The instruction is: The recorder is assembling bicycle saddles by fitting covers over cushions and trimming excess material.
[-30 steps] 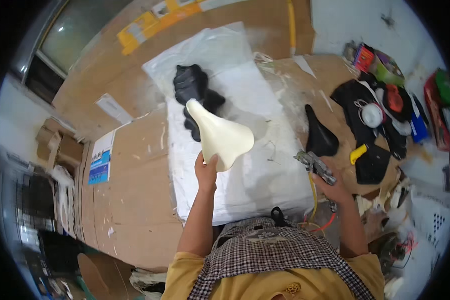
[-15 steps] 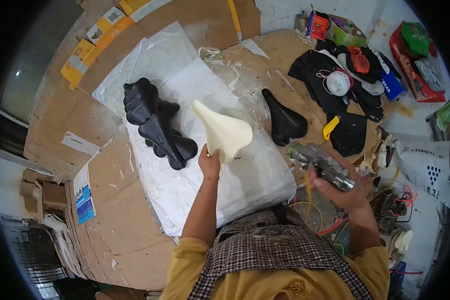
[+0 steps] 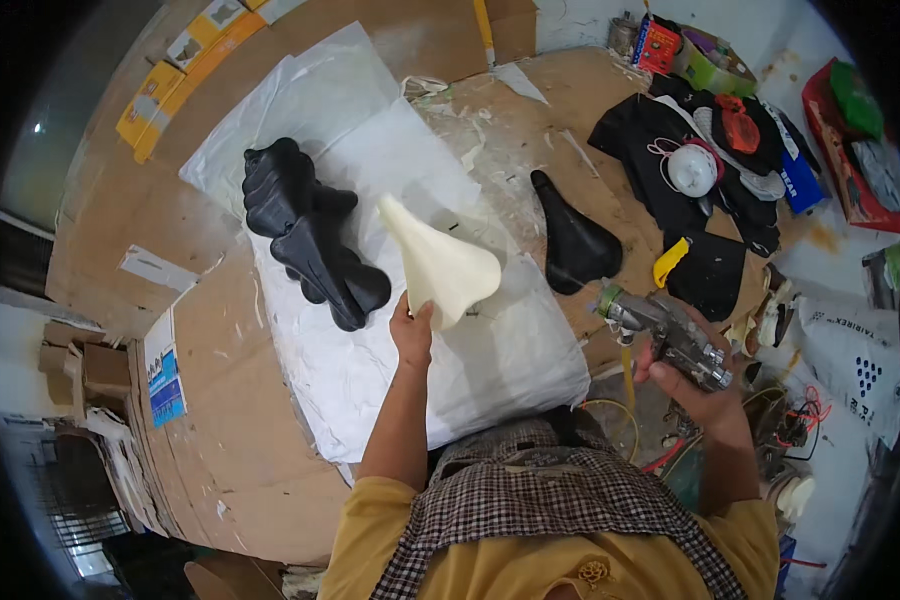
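Observation:
My left hand (image 3: pixel 411 335) grips the wide rear end of a cream-coloured bicycle saddle (image 3: pixel 437 263) and holds it up over the white plastic sheet (image 3: pixel 490 360), its narrow nose pointing away from me. My right hand (image 3: pixel 692 385) is closed around a metal spray gun (image 3: pixel 663 333), held to the right of the sheet with its nozzle aimed up and left. A single black saddle (image 3: pixel 573 244) lies on the brown table between the two hands. A stack of black saddles (image 3: pixel 310 243) rests on the sheet to the left.
Black saddle covers, a white round mask and a yellow piece (image 3: pixel 670 262) lie at the right of the table. Boxes and coloured packets (image 3: pixel 715 60) stand at the far right. Cardboard sheets (image 3: pixel 230 400) cover the left side. Hoses and wires (image 3: pixel 620 410) trail near my right side.
The view has shifted, so the table sits higher and further left in frame. My left hand still holds the cream saddle up. My right hand has lifted the spray gun closer to it.

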A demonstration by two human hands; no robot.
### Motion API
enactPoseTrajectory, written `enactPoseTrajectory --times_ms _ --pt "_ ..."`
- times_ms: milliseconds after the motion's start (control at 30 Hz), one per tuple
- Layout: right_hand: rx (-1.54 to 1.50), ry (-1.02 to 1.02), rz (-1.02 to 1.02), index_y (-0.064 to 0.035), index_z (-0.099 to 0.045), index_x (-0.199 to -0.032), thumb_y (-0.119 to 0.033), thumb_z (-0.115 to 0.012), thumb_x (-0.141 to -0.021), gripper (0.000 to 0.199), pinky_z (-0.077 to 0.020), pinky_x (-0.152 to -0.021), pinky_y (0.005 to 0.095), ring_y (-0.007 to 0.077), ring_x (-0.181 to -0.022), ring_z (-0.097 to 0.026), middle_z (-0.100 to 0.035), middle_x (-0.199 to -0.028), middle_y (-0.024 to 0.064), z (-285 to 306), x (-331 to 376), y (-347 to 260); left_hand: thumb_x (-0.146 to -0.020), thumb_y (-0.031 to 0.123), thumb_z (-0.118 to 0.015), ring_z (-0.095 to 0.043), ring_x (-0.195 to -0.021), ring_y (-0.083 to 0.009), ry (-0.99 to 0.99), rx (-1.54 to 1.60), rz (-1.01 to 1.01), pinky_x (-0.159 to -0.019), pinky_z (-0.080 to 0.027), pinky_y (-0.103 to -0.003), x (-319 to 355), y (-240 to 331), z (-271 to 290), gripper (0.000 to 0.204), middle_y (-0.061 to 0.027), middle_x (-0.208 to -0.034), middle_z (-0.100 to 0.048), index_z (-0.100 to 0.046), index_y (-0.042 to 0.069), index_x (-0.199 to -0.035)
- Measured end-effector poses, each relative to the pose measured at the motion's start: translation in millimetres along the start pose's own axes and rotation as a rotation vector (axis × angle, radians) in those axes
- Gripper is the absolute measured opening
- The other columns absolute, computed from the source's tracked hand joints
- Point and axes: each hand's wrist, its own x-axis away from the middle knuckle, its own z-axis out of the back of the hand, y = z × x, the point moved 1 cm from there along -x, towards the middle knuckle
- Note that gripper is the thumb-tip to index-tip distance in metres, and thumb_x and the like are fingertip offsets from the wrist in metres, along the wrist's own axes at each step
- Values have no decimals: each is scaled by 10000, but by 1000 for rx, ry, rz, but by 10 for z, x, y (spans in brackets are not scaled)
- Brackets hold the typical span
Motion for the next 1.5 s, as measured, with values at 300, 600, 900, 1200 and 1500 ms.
enactPoseTrajectory --times_ms 300,600,900,1200,1500 --pt "39 -34 -166 -36 -364 -1363 -13 -621 -832 590 -453 -812 251 102 -934 -548 -585 -1003 39 615 35 627 -812 11 -587 -584 -882 -141 -243 84 -26 -786 -465 -265 -671 556 -1305 348 -72 -1021 -632 -564 -15 -1158" --pt "-23 -76 -237 -24 -364 -1366 -98 -624 -849 584 -440 -792 236 89 -888 -537 -577 -967 21 516 -231 905 -784 143 -676 -566 -918 -168 -238 -72 -228 -793 -461 -303 -1011 654 -2756 504 -117 -1076 -595 -495 16 -1237" --pt "631 -462 305 -83 -352 -1367 -63 -634 -771 659 -434 -865 366 286 -987 -558 -526 -1158 184 -591 -891 942 -810 83 -594 -577 -657 -109 478 -311 -38 -597 -471 -231 602 -161 1290 237 -51 -804 -627 -617 -15 -1025" --pt "1550 -488 376 -36 -354 -1326 -132 -677 -733 682 -404 -912 472 368 -1176 -394 -417 -1268 197 -1646 -1314 2141 -851 45 -548 -559 -598 -144 1404 205 271 -518 -442 -259 4434 -490 3489 153 -59 -750 -595 -592 -5 -989" --pt "667 -1605 548 5 -543 -1153 -123 -629 -786 399 -485 -764 315 231 -851 -599 -609 -1017 156 -4948 532 2267 -798 -29 -515 -574 -850 -176 1687 588 497 -721 -471 -283 6297 -1083 3615 387 -107 -1078 -600 -534 18 -1182"
